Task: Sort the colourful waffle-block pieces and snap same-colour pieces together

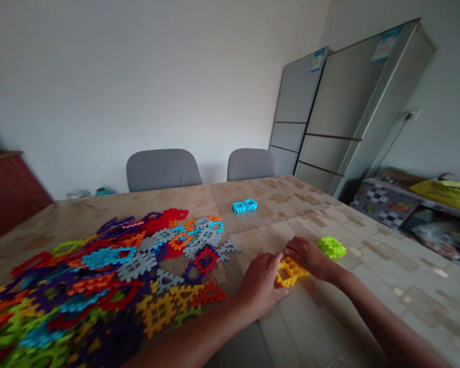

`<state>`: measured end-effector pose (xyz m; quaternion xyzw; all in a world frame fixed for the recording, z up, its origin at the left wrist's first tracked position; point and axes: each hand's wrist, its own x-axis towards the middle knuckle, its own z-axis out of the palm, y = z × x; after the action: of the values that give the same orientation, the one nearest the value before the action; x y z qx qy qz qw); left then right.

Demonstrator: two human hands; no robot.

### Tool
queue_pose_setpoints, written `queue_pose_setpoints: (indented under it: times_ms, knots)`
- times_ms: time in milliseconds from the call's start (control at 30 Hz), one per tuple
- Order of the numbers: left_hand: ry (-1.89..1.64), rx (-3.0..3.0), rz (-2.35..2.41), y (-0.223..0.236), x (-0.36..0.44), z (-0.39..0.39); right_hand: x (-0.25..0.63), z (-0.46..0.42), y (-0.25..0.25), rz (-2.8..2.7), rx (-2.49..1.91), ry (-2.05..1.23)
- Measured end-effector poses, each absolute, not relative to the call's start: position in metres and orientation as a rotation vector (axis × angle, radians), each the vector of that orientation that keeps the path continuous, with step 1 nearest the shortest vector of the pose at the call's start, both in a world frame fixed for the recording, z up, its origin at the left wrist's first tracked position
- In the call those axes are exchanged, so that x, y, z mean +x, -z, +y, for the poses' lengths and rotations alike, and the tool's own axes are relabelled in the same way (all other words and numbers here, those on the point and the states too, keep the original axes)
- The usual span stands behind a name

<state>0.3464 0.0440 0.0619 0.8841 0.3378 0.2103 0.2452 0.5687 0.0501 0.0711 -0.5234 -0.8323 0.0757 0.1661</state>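
Between my hands, on the tabletop, is a yellow assembly of interlocking plastic pieces (287, 272) with square openings. My left hand (263, 278) grips its left side, thumb near the bottom and fingers over the top. Over its far right part, my right hand (304, 254) is closed with its fingers curled down; the fingertips are partly hidden. Just right of that hand lies a lime-green block of joined pieces (331, 246). Farther back sits a light-blue joined block (245, 206), apart from both hands.
Loose interlocking pieces in many colours (134, 263) spread in a pile over the left of the patterned table (368, 301). Two grey chairs (164, 169) stand at the far edge. Behind to the right are silver refrigerators (341, 97), beside a low shelf with a yellow bag (446, 193).
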Motion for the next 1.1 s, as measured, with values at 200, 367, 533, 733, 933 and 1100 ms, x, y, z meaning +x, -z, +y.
queue_pose_setpoints:
  times_ms: [200, 367, 533, 733, 933, 1100]
  knots:
    - [-0.594, 2.423, 0.913, -0.058, 0.347, 0.034, 0.567, 0.042, -0.073, -2.385, -1.501, -0.214]
    - [-0.581, 2.428, 0.911, -0.060, 0.347, 0.027, 0.567, 0.037, -0.073, -2.395, -1.512, -0.219]
    - [-0.582, 2.421, 0.911, -0.062, 0.346, 0.024, 0.568, 0.035, -0.072, -2.410, -1.530, -0.232]
    - [-0.574, 2.416, 0.910, -0.064, 0.344, 0.020, 0.566, 0.031, -0.078, -2.407, -1.553, -0.266]
    - [-0.589, 2.413, 0.912, -0.059, 0.343, 0.019, 0.562, 0.027, -0.082, -2.389, -1.569, -0.308]
    - [-0.582, 2.409, 0.916, -0.059, 0.343, 0.018, 0.562, 0.030, -0.085, -2.349, -1.592, -0.351]
